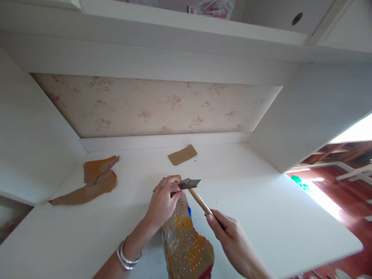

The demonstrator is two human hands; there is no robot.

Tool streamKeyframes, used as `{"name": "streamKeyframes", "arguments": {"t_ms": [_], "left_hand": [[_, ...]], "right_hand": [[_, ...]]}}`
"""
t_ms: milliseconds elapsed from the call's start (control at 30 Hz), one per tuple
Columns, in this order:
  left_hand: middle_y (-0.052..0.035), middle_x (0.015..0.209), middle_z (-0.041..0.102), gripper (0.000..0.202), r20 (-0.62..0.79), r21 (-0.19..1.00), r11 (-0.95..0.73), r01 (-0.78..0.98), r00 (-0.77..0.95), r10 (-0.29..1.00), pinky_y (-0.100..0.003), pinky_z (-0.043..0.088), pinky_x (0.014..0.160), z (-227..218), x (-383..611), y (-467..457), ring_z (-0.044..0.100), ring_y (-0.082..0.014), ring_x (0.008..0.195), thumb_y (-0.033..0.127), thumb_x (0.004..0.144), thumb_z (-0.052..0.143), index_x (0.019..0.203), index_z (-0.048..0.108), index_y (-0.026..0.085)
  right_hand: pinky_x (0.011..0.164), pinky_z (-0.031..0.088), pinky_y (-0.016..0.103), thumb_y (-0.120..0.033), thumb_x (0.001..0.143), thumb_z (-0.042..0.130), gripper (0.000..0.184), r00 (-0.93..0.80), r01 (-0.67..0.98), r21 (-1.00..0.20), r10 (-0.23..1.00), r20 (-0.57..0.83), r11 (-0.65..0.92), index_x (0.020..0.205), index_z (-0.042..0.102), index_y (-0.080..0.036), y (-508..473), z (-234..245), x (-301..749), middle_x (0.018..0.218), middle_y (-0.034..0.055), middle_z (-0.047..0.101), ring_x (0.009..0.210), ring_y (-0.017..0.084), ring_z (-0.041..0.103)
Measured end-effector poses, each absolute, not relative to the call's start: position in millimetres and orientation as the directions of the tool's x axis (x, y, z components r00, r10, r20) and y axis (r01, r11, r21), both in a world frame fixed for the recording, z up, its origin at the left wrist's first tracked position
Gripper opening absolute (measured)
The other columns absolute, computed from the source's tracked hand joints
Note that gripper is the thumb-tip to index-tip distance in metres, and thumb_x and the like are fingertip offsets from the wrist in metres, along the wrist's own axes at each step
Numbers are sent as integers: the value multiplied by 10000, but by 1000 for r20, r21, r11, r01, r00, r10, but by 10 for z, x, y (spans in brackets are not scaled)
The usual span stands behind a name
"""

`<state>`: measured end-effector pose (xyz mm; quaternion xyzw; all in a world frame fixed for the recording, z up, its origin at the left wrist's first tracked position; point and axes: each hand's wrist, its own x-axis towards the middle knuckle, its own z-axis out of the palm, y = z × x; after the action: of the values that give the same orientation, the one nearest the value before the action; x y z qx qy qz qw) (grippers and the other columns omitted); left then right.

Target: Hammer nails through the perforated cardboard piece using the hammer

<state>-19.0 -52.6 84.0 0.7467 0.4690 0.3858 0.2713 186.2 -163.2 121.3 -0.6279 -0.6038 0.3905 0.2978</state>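
My right hand (pixel 225 232) is wrapped round the wooden handle of a hammer (pixel 200 201). The dark metal hammer head (pixel 189 183) sits close to the fingertips of my left hand (pixel 164 199). Those left fingers are pinched together over the far end of a perforated cardboard piece (pixel 186 248); whatever is between them is hidden behind the fingers and hammer head. Many small holes dot the brown cardboard, which has orange patches, clear tape and a torn edge. A bit of something blue (pixel 190 212) shows at its right side.
Torn cardboard scraps (pixel 97 182) lie on the left of the white tabletop (pixel 261 217). Toward the back rests a small cardboard rectangle (pixel 182 155) covered in dots. White panels flank the table, and a shelf (pixel 162 35) overhangs it. Red flooring (pixel 345 197) shows at right.
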Motion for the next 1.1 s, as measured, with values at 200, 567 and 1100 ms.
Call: {"name": "streamKeyframes", "arguments": {"t_ms": [200,567,1100], "left_hand": [[46,860,770,314,315,763,-422,490,288,904,-387,530,804,858,-183,-528,723,-218,908,207,867,634,1142,509,294],[48,881,765,313,312,758,-428,492,302,901,-372,527,828,877,-181,-534,714,-203,908,181,875,626,1140,508,298],[27,907,764,314,315,736,-445,510,323,892,-391,533,842,888,-178,-531,711,-220,944,174,872,624,1147,534,296]], "right_hand": [[555,332,225,-504,985,392,382,-31,519,-850,992,-122,-88,753,502,-221,-1622,1223,1851,649,-48,459,609,122,377],[547,329,228,-511,982,395,386,-28,510,-852,988,-150,-115,786,552,-217,-1633,1202,1871,648,-51,437,606,121,366],[557,324,232,-511,983,385,386,-26,509,-852,987,-156,-121,756,501,-221,-1633,1207,1878,655,-50,438,615,124,369]]}}
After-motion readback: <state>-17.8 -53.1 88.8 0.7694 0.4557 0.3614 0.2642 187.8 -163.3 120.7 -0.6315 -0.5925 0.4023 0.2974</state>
